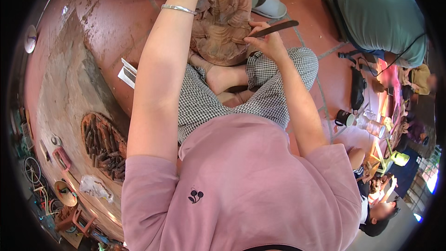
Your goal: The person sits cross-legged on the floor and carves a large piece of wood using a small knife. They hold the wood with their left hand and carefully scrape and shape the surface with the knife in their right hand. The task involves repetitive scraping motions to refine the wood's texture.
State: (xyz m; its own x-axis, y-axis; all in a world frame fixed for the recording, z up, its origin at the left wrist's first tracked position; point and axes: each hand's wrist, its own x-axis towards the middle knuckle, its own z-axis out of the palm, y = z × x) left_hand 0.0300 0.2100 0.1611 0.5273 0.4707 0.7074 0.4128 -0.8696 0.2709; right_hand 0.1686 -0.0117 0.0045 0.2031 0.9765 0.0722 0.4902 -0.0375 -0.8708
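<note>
A pink shirt (pixel 241 186) fills the lower frame. At upper centre, the right hand (pixel 265 42) grips a dark carving tool (pixel 275 28) against a wooden statue (pixel 220 23); the left hand's finger state is hidden at the top edge.

A short-sleeved pink T-shirt (pixel 246 190) bearing a small dark cherry motif (pixel 195 196), black-and-white checked trousers (pixel 204 104) above it, bare feet, and a silver bangle (pixel 179 9) on the left wrist.
</note>
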